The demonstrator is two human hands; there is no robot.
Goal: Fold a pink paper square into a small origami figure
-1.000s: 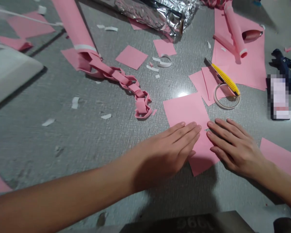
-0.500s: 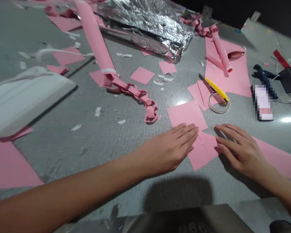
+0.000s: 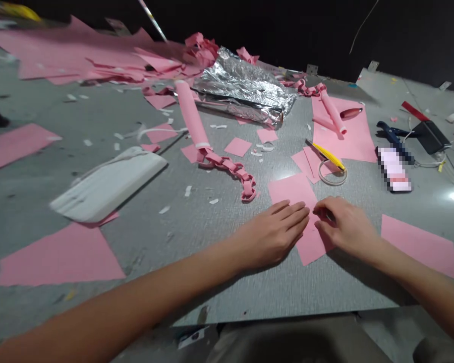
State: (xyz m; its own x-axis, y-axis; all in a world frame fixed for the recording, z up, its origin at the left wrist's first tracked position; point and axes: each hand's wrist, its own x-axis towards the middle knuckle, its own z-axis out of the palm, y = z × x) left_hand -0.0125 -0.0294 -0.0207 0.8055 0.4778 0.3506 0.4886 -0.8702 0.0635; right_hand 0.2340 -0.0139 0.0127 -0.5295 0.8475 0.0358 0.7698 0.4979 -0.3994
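My left hand [image 3: 278,234] lies flat, fingers stretched out, on pink paper [image 3: 289,185] made up of two pieces that meet or overlap near its fingertips. At their right edge, my right hand [image 3: 350,227] has its thumb and forefinger curled towards each other on the paper. Whatever is between those fingertips, if anything, is too small to make out. Beyond the hands lies a yellow utility knife [image 3: 329,155], next to a whitish ring [image 3: 333,180], possibly a tape roll. A pink paper chain [image 3: 232,169] joins a rolled pink paper tube [image 3: 192,115] to the left.
Crumpled foil [image 3: 245,78] lies at the back. A white flat packet [image 3: 111,184] and a cut pink sheet [image 3: 62,257] are on the left. A phone [image 3: 394,169], dark blue pliers-like tool [image 3: 395,141] and black box [image 3: 431,136] sit right. Another pink sheet [image 3: 419,246] lies near my right forearm.
My right hand has shifted left onto the paper, and its fingers have curled in from lying stretched. My left hand stays on the paper. The view has tilted up, showing more of the back.
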